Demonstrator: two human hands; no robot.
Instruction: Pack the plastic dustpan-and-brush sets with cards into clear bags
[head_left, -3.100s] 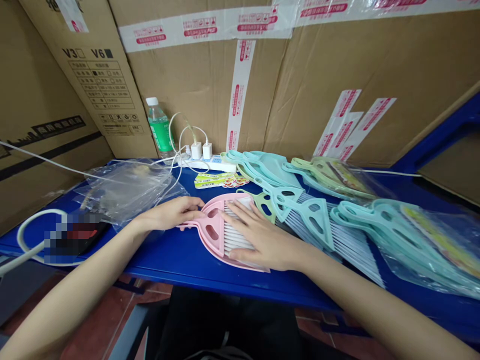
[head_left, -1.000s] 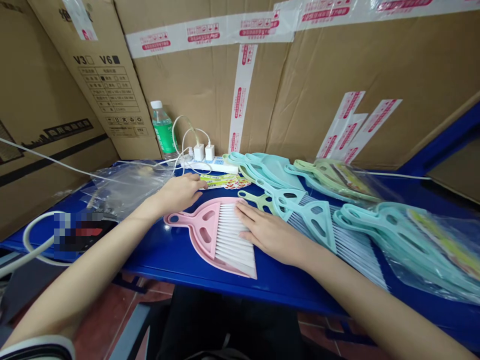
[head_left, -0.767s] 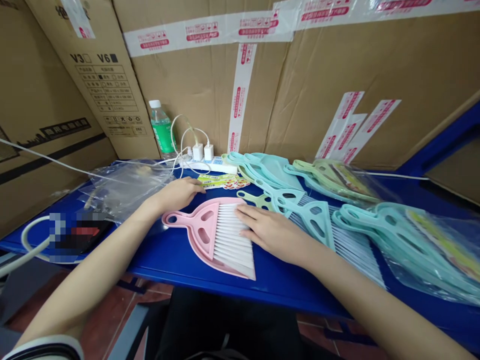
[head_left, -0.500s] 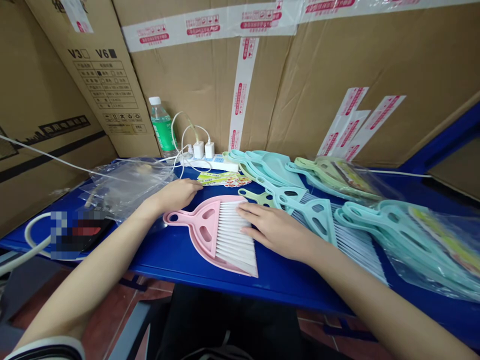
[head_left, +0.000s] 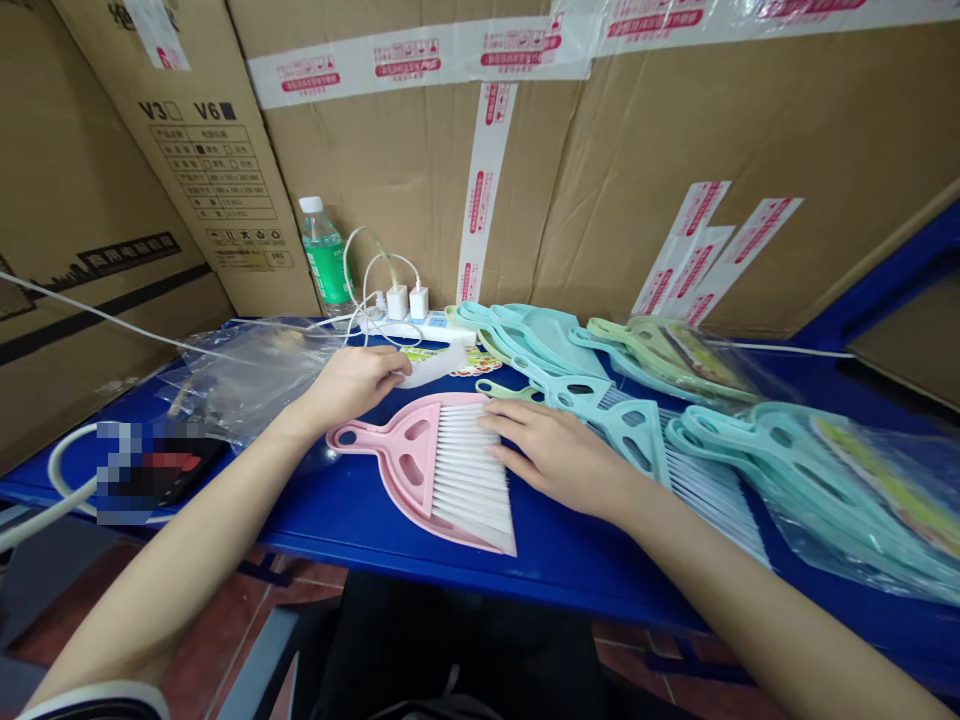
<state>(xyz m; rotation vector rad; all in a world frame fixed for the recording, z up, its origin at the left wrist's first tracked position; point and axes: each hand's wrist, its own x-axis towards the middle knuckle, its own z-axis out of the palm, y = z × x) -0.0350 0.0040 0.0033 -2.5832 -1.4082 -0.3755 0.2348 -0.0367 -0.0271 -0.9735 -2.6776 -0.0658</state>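
Observation:
A pink dustpan [head_left: 390,455] lies on the blue table with its handle to the left, and a pink brush with white bristles [head_left: 469,475] rests in it. My left hand [head_left: 356,380], above the dustpan's handle, pinches a whitish card or strip [head_left: 435,364] by its left end. Beneath that strip are colourful printed labels [head_left: 480,362], partly hidden. My right hand [head_left: 559,455] lies with its fingers apart on the upper right edge of the bristles, holding nothing. Mint-green brushes and dustpans [head_left: 637,435] lie just beyond my right hand.
Bagged mint dustpan sets [head_left: 810,465] lie at the right. Clear plastic bags [head_left: 259,375] and a blurred phone [head_left: 176,470] are on the left. A power strip [head_left: 450,328] with white cables and a bottle [head_left: 325,260] stand before large cardboard boxes [head_left: 600,150].
My left hand has lifted the whitish strip from the labels, its underside now showing, and its fingers have closed. My right hand and the pink set have hardly moved.

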